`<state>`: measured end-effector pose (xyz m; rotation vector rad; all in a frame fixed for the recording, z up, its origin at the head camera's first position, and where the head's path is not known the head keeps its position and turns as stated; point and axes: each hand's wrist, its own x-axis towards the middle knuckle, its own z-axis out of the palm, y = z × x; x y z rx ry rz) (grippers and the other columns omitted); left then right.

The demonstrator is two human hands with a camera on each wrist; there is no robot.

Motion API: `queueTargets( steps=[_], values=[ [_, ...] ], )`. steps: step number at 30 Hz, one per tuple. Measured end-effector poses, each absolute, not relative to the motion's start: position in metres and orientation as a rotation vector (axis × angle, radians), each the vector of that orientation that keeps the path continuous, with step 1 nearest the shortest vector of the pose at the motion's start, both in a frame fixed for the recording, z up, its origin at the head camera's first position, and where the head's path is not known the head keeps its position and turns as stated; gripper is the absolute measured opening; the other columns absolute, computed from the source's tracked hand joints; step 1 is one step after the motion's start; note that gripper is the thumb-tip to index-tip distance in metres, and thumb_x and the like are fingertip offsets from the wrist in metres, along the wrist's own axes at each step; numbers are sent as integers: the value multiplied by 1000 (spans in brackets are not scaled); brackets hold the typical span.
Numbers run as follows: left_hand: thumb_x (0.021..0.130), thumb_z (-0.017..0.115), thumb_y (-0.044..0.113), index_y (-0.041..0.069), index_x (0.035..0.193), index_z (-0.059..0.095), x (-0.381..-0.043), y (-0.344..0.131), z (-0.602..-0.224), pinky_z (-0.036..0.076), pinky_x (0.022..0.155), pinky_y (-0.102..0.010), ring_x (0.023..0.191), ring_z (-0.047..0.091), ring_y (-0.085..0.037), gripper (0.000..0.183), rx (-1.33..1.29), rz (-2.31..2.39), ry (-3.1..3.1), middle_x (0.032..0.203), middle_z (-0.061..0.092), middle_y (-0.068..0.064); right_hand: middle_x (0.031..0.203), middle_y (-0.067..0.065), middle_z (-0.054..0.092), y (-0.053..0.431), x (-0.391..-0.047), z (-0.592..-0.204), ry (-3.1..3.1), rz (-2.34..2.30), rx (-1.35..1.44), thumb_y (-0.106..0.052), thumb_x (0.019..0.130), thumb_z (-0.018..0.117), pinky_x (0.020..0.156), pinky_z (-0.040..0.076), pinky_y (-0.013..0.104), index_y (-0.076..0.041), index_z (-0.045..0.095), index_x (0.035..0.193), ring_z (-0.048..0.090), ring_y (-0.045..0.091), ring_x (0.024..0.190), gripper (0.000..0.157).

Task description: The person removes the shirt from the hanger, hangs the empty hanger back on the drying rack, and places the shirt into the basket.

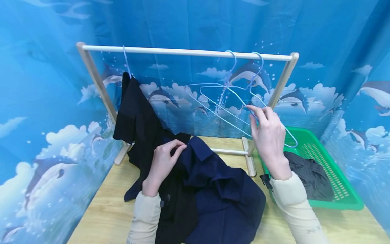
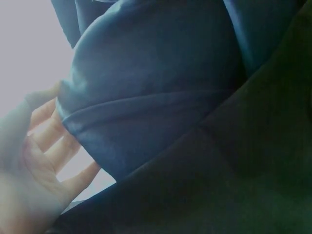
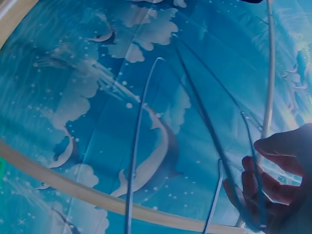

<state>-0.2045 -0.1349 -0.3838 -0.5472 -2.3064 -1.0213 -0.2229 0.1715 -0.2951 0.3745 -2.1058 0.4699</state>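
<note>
A navy garment (image 1: pixel 225 210) with a collar-like folded edge lies heaped at the front of the table. My left hand (image 1: pixel 164 159) pinches its upper edge between thumb and forefinger. In the left wrist view, fingers meet the border of the navy cloth (image 2: pixel 156 63). My right hand (image 1: pixel 268 139) pinches the sloping wire of a light-blue clothes hanger (image 1: pixel 235 61), which still hooks over the rail. Thumb and fingers close round thin wire in the right wrist view. A second wire hanger (image 1: pixel 262 62) hangs just right of it.
A wooden rack with a white rail (image 1: pixel 182 51) stands across the table (image 1: pixel 100 210). On its left side hangs a black garment (image 1: pixel 140 112), drooping beside my left hand. At the right, a green basket (image 1: pixel 350 200) holds a dark grey cloth (image 1: pixel 313 176). A dolphin-print curtain (image 1: pixel 189 20) surrounds everything.
</note>
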Motion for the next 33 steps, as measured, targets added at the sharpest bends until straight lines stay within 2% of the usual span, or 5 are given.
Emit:
queueTargets(
  steps=[5,12,16,22,33],
  values=[
    [98,69,24,14,97,76,-205,-134,-384,58,77,-33,84,71,-13,12,-568,-1007,-2303,94,75,1,111,21,62,164,-208,-293,-2047,518,476,-7,98,66,74,47,50,-9,71,124,56,42,93,26],
    [97,70,22,12,95,76,-203,-126,-382,58,76,-34,82,70,-13,11,-615,-1015,-2277,91,74,0,104,16,68,140,-189,-311,-1985,567,675,-3,90,75,77,51,48,-9,74,119,59,36,93,30],
    [96,71,21,12,96,77,-201,-117,-382,58,79,-32,83,70,-12,10,-684,-1013,-2246,91,74,0,109,11,69,127,-183,-336,-2054,578,795,-18,90,79,79,55,45,-13,72,123,60,32,99,35],
    [93,75,18,11,99,77,-196,-97,-383,59,80,-31,86,71,-14,10,-802,-964,-2200,94,75,-1,122,8,65,110,-183,-374,-2224,517,885,-41,83,84,91,54,45,-15,67,132,59,29,112,57],
    [93,74,22,15,98,76,-192,-76,-388,57,84,-27,89,70,-12,9,-868,-904,-2279,95,73,3,96,4,70,111,-182,-396,-2226,511,769,-16,76,90,86,50,48,-11,74,96,62,28,97,27]
  ],
)
